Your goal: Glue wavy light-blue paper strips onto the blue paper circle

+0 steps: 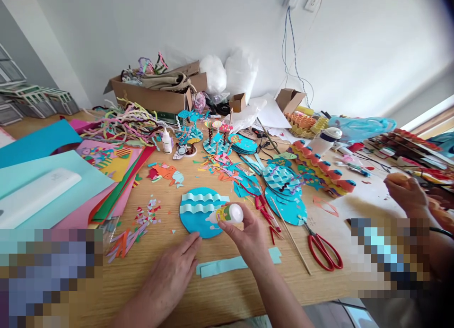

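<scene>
In the head view a round blue disc (193, 222) lies on the table in front of me, with two wavy pale-blue paper strips (202, 208) across its upper half. White glue spots show on its lower right. My right hand (248, 233) grips a white glue bottle (231, 214) with a yellow-green label, tipped nozzle-down to the left over the disc. The fingers of my left hand (173, 266) lie stretched out, their tips at the disc's lower edge. Flat light-blue strips (227, 265) rest just below, partly behind my right wrist.
Red-handled scissors (324, 252) and a thin wooden stick (291, 238) lie at right. Paper scraps (149, 214) are scattered at left beside coloured sheets (92, 167). Behind stand another glue bottle (166, 141) and a cardboard box (152, 96). Another person's hand (407, 193) is at far right.
</scene>
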The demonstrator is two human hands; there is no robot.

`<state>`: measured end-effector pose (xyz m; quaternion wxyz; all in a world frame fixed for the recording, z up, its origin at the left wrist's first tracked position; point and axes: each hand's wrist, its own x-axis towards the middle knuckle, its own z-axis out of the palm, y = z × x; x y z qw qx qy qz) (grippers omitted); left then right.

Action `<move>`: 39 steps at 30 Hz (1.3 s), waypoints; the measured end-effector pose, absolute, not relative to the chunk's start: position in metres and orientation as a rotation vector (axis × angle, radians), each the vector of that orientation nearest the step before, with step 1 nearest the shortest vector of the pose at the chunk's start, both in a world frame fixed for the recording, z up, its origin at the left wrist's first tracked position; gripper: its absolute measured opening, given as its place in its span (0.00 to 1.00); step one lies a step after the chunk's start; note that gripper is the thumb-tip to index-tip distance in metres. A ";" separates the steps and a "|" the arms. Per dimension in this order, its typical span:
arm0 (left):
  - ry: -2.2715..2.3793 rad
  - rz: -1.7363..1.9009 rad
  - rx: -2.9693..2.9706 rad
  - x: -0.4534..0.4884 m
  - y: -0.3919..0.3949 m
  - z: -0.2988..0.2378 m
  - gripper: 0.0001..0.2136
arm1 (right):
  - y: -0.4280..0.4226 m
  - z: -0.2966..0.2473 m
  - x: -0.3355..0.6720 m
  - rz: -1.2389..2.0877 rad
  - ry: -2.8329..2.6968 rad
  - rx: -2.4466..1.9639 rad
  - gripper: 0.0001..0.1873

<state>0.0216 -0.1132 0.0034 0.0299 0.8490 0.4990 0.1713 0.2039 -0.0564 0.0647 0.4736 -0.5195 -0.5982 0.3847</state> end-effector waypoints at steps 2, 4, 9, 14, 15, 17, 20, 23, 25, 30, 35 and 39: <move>1.552 0.538 2.612 0.023 -0.113 0.001 0.19 | -0.056 0.064 0.203 0.888 -1.569 -1.310 0.15; 1.550 0.547 2.638 0.023 -0.113 0.001 0.19 | -0.056 0.064 0.203 0.849 -1.645 -1.331 0.13; 1.541 0.583 2.690 0.024 -0.112 0.004 0.18 | -0.054 0.065 0.201 0.770 -1.727 -1.364 0.12; 1.544 0.587 2.693 0.025 -0.113 0.005 0.18 | -0.053 0.066 0.198 0.746 -1.763 -1.343 0.11; 1.549 0.580 2.688 0.025 -0.113 0.005 0.19 | -0.052 0.066 0.198 0.739 -1.767 -1.341 0.11; 1.555 0.573 2.678 0.026 -0.114 0.004 0.19 | -0.051 0.067 0.197 0.729 -1.775 -1.343 0.10; 1.553 0.579 2.675 0.027 -0.114 0.004 0.19 | -0.050 0.067 0.197 0.723 -1.787 -1.353 0.09; 1.554 0.574 2.673 0.027 -0.114 0.005 0.18 | -0.050 0.067 0.196 0.704 -1.807 -1.355 0.09; 1.553 0.578 2.656 0.027 -0.113 0.005 0.18 | -0.049 0.066 0.195 0.688 -1.817 -1.357 0.09; 1.564 0.543 2.630 0.027 -0.113 0.005 0.19 | -0.049 0.067 0.195 0.666 -1.829 -1.347 0.08; 1.562 0.560 2.623 0.027 -0.113 0.003 0.18 | -0.049 0.070 0.195 0.628 -1.869 -1.328 0.07; 1.568 0.575 2.613 0.027 -0.114 0.002 0.18 | -0.048 0.071 0.194 0.608 -1.872 -1.322 0.08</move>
